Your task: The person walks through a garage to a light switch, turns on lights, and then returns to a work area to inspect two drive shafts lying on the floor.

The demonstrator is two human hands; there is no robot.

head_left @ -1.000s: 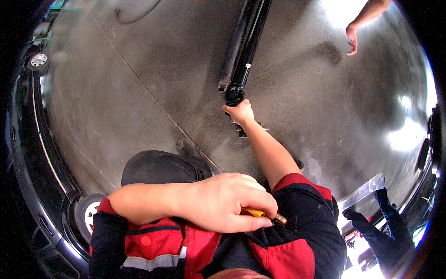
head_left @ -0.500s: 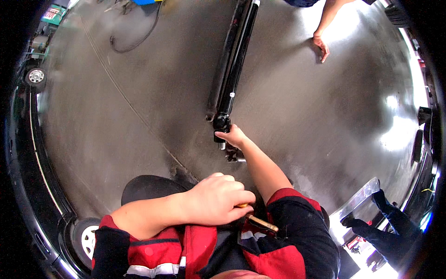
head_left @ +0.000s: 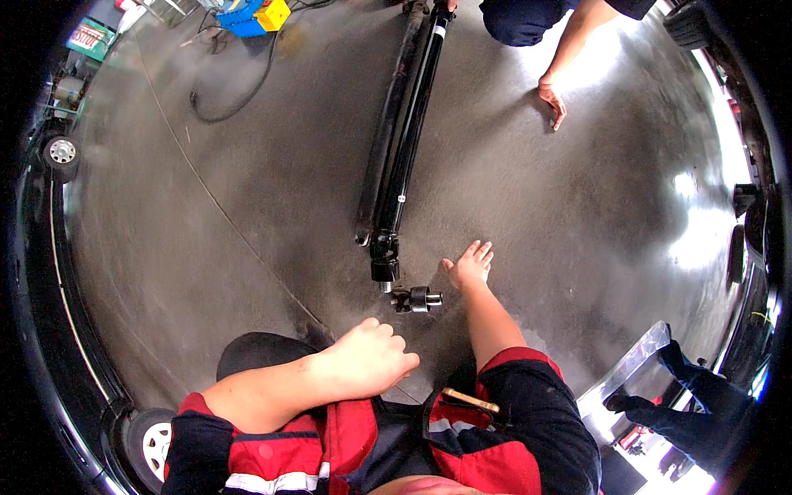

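Note:
Two long black drive shafts lie side by side on the floor, a glossy shaft point(head_left: 415, 136) with a white band and a duller shaft point(head_left: 384, 136) on its left. Close to their near end sits a short black metal joint point(head_left: 417, 299) with a shiny stub. My right hand point(head_left: 472, 266) is open, fingers spread, right of the shaft ends and touching neither shaft. Bent across my body, my left hand point(head_left: 375, 359) is closed with its fingers curled under; whatever it holds is hidden. A thin gold-coloured item point(head_left: 470, 400) pokes out of my chest pocket.
Ahead on the right, a co-worker's hand point(head_left: 554, 106) rests on the floor; other fingers touch the shafts' far end. A blue and yellow box point(head_left: 252, 16) with a dark hose point(head_left: 239, 107) is at far left. Dark cars flank both sides.
My right hand has let go of the glossy shaft's near end and moved right, opening. The left hand has shifted slightly left; the yellow thing in it no longer shows. The view has tilted.

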